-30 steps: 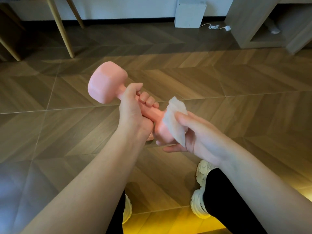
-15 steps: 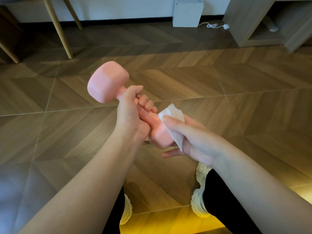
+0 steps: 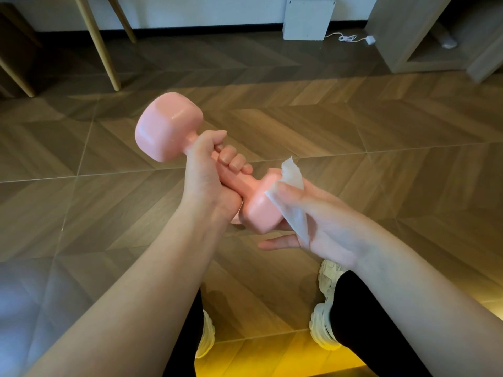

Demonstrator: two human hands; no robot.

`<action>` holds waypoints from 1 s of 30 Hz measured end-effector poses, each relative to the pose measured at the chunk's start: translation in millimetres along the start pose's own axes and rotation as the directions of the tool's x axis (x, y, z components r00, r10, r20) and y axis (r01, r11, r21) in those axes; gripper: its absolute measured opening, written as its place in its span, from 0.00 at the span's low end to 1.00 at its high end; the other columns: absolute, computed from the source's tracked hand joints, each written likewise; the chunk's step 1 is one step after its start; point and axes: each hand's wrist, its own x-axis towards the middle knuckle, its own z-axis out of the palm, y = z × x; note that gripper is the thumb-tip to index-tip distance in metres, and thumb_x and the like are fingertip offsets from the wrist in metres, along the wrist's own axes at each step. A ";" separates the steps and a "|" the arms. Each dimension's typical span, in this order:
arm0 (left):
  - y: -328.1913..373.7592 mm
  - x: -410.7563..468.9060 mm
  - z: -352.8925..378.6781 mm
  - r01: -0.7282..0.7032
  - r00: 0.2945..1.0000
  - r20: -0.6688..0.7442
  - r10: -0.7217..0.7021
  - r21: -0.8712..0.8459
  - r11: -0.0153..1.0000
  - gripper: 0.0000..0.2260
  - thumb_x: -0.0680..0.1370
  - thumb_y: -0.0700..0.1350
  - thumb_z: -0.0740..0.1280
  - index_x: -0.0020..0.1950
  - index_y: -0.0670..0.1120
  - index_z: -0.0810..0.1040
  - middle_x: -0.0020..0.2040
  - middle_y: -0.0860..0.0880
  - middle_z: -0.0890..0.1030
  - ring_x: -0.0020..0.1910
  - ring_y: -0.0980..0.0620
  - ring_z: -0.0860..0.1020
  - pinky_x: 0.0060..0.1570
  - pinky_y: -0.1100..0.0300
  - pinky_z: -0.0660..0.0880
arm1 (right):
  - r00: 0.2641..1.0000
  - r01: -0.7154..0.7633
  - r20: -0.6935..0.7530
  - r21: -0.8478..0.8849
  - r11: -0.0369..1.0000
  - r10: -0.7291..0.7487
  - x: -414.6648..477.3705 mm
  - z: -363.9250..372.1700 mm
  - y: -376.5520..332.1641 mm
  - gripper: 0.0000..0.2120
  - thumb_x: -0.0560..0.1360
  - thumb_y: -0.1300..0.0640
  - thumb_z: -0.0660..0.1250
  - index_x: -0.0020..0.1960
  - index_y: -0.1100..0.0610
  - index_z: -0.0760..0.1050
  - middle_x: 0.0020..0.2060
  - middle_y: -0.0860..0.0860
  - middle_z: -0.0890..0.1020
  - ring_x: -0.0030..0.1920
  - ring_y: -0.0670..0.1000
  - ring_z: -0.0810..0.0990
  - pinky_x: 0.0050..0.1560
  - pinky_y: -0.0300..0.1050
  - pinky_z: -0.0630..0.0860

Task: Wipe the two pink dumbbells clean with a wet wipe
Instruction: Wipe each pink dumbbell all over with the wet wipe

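Head view. I see the left grip (image 3: 206, 180) wrapped round the handle of the dumbbell (image 3: 168, 126), holding it tilted in the air above the floor (image 3: 381, 164). The far head is up and to the left, and the near head is low against the right grip (image 3: 321, 221). The right grip pinches the wipe (image 3: 292, 176) under its thumb and presses it to the near head (one lower finger lies straight beneath it).

wooden floor (image 3: 353, 126), white box (image 3: 306, 19), chair legs (image 3: 98, 44)
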 end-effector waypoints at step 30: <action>1.1 4.6 -6.5 -0.030 0.998 0.061 0.030 0.003 1.000 0.15 0.77 0.43 0.61 0.32 0.49 0.62 0.24 0.54 0.59 0.22 0.55 0.59 0.25 0.63 0.64 | 0.995 -0.010 -0.100 0.134 0.991 0.024 9.5 11.4 14.7 0.31 0.69 0.43 0.73 0.68 0.49 0.69 0.62 0.66 0.78 0.48 0.63 0.84 0.38 0.48 0.82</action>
